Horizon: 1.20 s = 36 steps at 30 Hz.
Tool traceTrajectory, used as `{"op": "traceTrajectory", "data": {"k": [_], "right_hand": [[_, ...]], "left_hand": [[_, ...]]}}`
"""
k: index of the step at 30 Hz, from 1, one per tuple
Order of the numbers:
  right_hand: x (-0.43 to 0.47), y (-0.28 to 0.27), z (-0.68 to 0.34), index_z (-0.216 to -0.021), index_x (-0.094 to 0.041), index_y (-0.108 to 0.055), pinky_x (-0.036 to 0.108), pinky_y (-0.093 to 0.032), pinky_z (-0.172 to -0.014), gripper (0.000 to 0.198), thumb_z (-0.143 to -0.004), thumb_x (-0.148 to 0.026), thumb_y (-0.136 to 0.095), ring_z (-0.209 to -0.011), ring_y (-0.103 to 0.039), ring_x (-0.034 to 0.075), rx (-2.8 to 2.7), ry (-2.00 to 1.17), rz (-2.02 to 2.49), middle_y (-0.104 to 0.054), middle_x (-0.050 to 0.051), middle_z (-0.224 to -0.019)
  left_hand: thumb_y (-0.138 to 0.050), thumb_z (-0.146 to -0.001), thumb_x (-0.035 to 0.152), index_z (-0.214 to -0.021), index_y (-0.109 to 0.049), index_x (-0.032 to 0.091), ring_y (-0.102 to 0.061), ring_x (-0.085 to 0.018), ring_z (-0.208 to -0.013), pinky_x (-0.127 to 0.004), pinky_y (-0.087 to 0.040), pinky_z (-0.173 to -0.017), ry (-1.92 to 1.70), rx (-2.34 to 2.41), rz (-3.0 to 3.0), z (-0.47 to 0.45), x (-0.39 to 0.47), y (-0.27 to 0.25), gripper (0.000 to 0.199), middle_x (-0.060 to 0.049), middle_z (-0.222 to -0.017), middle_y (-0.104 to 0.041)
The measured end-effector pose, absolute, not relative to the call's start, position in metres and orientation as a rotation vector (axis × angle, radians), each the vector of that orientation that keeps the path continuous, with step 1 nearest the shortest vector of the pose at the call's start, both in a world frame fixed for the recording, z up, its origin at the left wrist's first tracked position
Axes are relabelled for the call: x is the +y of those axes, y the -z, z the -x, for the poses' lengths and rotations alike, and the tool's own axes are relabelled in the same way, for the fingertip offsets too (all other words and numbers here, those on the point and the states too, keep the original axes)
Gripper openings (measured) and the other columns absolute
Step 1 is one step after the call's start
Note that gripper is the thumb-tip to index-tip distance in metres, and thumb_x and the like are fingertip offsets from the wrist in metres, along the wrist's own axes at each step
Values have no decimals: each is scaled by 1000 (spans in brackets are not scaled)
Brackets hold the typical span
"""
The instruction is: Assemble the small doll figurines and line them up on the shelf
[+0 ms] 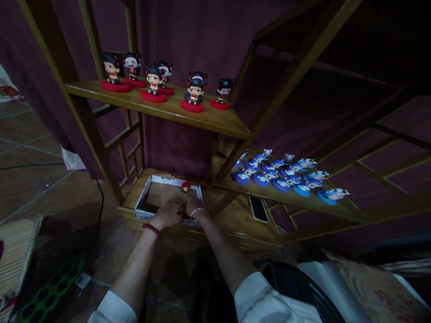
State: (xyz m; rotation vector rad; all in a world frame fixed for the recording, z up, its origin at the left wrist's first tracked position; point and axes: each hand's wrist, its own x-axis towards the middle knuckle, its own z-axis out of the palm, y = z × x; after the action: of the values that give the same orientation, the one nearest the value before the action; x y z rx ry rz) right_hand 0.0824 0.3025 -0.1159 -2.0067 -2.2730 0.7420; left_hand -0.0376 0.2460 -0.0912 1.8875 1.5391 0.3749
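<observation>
Both my hands are close together over the right part of a shallow open cardboard box (143,214) on the lowest shelf. My left hand (168,213), with a dark red bead bracelet at its wrist, has its fingers drawn together near the right one. My right hand (193,207), wearing a light bracelet, is closed with its fingers pointing down. What they hold, if anything, is too dark and small to make out. Just beyond my fingers, near the box's far wall, is a small red-topped figurine (185,186).
On the upper shelf (222,121) stand several black-haired figurines (154,81) on red bases. Blue and white figurines (265,176) crowd the right shelf. A phone (258,209) lies below them. Wooden posts frame the shelves. A green tray with round holes (50,291) is on the floor.
</observation>
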Motion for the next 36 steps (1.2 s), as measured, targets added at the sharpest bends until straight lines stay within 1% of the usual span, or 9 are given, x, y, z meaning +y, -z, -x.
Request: {"op": "traceTrajectory", "data": {"k": [4,7,9,11,13,15,19,25,36], "right_hand": [[313,117,-86,-106,-10,-57,24,-43,-79,36,-69,-10,-53,-98,-58,21,-2097,-647,2104,-62,15,-107],[321,121,-86,-112,-6,-52,26,-43,-80,42,-70,-13,-54,-100,-57,22,-2000,-614,2151,-59,18,-109],[324,126,-85,-117,-5,-48,26,-44,-80,45,-73,-16,-52,-99,-57,22,-1955,-606,2166,-59,17,-109],[327,130,-83,-124,-7,-42,27,-44,-80,50,-76,-18,-49,-97,-57,21,-1919,-604,2168,-59,15,-109],[330,133,-81,-129,-13,-36,27,-44,-79,54,-77,-19,-48,-96,-58,21,-1882,-598,2159,-57,13,-111],[333,135,-78,-132,-19,-34,26,-43,-78,58,-76,-18,-49,-95,-58,20,-1871,-592,2137,-56,11,-113],[341,140,-75,-132,-24,-34,26,-40,-79,59,-75,-16,-49,-92,-57,19,-1974,-535,2098,-58,9,-108],[348,155,-73,-128,-24,-37,24,-38,-80,54,-76,-21,-50,-93,-54,18,-1974,-493,2086,-55,8,-104],[354,156,-74,-105,-23,-50,25,-38,-68,23,-83,-28,-42,-82,-55,16,-1921,-480,2082,-58,5,-93]], "left_hand": [[-49,-71,15,-106,-58,17,-52,-24,-106,-34,-35,-94,-634,1548,-1695,36,255,103,37,-11,-112,-60],[-53,-66,12,-106,-57,15,-52,-21,-106,-31,-37,-91,-965,1501,-1283,30,262,109,41,-11,-115,-58],[-52,-64,11,-99,-59,14,-55,-17,-97,-28,-40,-85,-1192,1417,-907,26,266,109,36,-8,-103,-62],[-50,-62,9,-89,-59,15,-57,-13,-78,-25,-43,-74,-1310,1307,-515,26,269,107,30,-1,-78,-63],[-46,-61,7,-80,-57,16,-52,-9,-57,-23,-42,-64,-1302,1230,-228,28,272,106,24,4,-57,-52],[-43,-60,5,-70,-53,17,-46,-9,-47,-23,-42,-58,-1255,1204,-94,32,274,107,19,5,-50,-44],[-40,-59,6,-60,-45,19,-49,-11,-48,-27,-44,-56,-1218,1177,-30,36,278,112,14,2,-55,-48],[-40,-61,7,-61,-43,19,-51,-11,-50,-26,-45,-55,-1214,1144,76,35,283,114,13,1,-56,-50],[-44,-61,6,-60,-48,18,-45,-10,-45,-23,-39,-52,-1226,1087,144,31,285,119,12,3,-48,-45]]}}
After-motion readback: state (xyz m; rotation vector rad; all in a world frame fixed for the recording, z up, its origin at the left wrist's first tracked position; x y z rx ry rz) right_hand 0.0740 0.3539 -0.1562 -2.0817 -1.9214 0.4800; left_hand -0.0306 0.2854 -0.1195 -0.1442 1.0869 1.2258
